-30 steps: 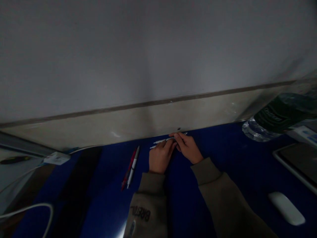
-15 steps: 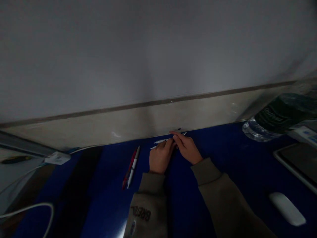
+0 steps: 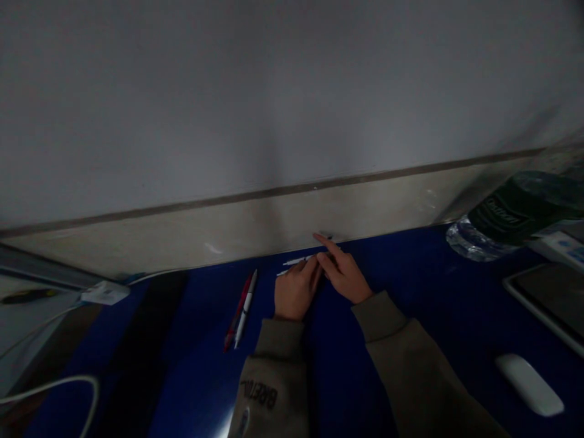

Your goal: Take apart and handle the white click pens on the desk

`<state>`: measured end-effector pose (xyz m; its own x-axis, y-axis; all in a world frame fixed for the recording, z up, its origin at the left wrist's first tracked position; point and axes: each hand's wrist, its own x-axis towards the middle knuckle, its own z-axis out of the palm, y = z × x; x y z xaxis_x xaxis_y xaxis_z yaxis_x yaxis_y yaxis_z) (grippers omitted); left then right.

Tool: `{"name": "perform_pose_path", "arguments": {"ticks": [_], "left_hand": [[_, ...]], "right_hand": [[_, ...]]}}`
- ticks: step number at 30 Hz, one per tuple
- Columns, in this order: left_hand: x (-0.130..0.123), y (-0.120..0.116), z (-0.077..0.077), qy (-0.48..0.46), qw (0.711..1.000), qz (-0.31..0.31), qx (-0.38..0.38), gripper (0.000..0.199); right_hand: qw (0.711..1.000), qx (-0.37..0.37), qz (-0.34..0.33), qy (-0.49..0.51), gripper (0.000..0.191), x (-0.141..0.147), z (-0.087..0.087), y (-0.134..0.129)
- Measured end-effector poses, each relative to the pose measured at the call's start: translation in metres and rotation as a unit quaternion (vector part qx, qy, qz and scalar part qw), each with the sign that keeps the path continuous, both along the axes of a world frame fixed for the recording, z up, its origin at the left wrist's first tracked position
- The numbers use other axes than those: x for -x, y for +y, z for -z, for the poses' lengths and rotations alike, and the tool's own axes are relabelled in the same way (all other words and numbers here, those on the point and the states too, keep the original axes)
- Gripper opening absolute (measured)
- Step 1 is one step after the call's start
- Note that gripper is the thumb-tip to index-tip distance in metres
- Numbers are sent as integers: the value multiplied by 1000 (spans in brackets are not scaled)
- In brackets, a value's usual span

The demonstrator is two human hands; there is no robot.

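White pen (image 3: 294, 262): on the blue mat (image 3: 191, 377), running under the left hand (image 3: 296, 292), whose fingers lie closed over it, grip unclear. Right hand (image 3: 343, 274): half open, index finger extended, just beside the pen, holding nothing visible. Red pen (image 3: 236, 312) and second white pen (image 3: 245, 309): together, left of the hands. Mouse (image 3: 529, 384): on the mat, well right
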<state>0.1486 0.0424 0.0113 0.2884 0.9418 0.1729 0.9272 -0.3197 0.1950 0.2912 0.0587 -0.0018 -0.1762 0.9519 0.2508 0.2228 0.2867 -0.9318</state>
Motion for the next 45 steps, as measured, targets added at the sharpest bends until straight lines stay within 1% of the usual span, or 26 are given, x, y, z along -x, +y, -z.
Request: {"name": "perform_pose_path", "arguments": {"ticks": [2,4,6,12,16,20,23,27,30,33,36,40,42,45], "left_hand": [[0,0,0,-15,1000,-3,-4,36],[0,0,0,-22,1000,-7,-9,38],[0,0,1,-21,1000,-11,-10,40],[1,1,4,-28,999,-3,-16,41],[1,1,4,-23,1000,2,-10,40],[0,0,1,-30,999,-18,0,39],[0,0,0,-13,999,-38,8,38],[0,0,-1,-15,1000,-15,3,38],[-1,0,0,-19,1000,-3,-5,40],[-1,0,0,-13,1000,0,1,38],[-1,0,-1,-7,1000,-6,13,40],[-1,0,-2,-11,1000,-17,15,41],[-1,0,-2,-23,1000,-10,8,40],[-1,-1,-2,-24,1000,5,5,40]], "right_hand": [[997,15,28,76,48,0,3,3],[988,30,40,147,40,-1,6,8],[983,37,35,179,29,-2,9,12],[984,58,52,158,26,-5,12,16],[980,67,50,179,28,-6,10,15],[973,72,9,219,25,-6,5,13],[973,82,-10,213,26,-6,6,14],[977,85,24,193,28,-7,12,17],[980,80,45,175,33,-7,14,17],[981,82,46,171,38,-6,10,15],[977,82,26,196,29,-6,7,14],[974,91,-4,206,26,-7,8,15],[975,100,9,199,26,-7,11,16],[978,99,35,182,32,-7,12,16]]}}
